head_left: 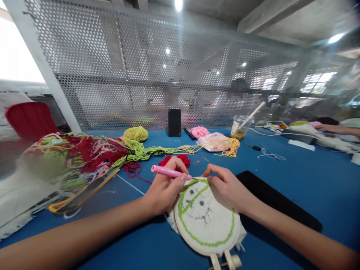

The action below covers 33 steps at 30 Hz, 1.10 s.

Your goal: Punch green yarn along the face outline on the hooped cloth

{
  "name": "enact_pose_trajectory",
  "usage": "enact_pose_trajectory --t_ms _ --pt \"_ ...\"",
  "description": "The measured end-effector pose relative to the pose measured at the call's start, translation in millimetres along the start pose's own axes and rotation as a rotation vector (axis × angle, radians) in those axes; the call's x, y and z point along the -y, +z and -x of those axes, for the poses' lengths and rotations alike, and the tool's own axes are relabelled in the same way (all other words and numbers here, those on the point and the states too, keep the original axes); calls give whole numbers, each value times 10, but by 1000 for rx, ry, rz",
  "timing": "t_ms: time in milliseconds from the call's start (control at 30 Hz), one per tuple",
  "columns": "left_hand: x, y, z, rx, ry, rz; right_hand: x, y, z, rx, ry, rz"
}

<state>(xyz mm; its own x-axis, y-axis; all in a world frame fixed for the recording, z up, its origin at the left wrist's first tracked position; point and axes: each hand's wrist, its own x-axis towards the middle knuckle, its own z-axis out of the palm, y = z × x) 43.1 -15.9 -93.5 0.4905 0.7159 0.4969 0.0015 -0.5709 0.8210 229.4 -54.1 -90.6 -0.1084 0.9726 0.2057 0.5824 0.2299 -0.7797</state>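
A round wooden embroidery hoop with white cloth stretched inside [206, 221] lies on the blue table top [309, 187], at about 6 o'clock of the view, close to the person. On the cloth there is a ring of light green yarn loops that follows the rim, and one more green line goes across the upper part of the circle. Inside the ring are small grey marks, like two dots and some thin lines. The screw clamp of the hoop points to 6 o'clock, and loose cloth edges come out under the frame.

The left hand [164, 189] is closed around a pink plastic punch-needle pen [168, 172]; the pen body points to 9 o'clock and its tip meets the cloth at the 12 o'clock edge of the hoop. The right hand [227, 185] rests on the hoop at about 1 o'clock, fingers curled and pressing on the rim; I cannot tell if it pinches something.

A flat black mat [278, 202] lies at 3 o'clock of the hoop, under the right forearm. At 10 o'clock is a big tangle of red, green and yellow yarn [84, 153], and a small red yarn heap [176, 159] sits just behind the hands.
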Motion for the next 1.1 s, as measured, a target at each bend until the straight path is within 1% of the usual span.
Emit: enact_pose_trajectory --t_ms 333,467,567,733,967,1000,1100 --pt "-5 -4 -13 47 14 -36 16 4 -3 -6 3 -12" --pt "-8 -8 -18 65 9 -83 31 -1 1 -10 -6 -5" --pt "-11 -6 -22 78 39 -128 46 -7 11 -23 3 15" --pt "-13 13 -42 160 115 -188 80 -8 33 -29 -18 36" --pt "-27 46 -81 269 158 -252 158 10 40 -29 -13 23" --pt "-29 48 -84 268 147 -247 159 12 36 -28 -11 19" --pt "-35 48 -87 239 56 -196 140 13 18 -7 -11 9"
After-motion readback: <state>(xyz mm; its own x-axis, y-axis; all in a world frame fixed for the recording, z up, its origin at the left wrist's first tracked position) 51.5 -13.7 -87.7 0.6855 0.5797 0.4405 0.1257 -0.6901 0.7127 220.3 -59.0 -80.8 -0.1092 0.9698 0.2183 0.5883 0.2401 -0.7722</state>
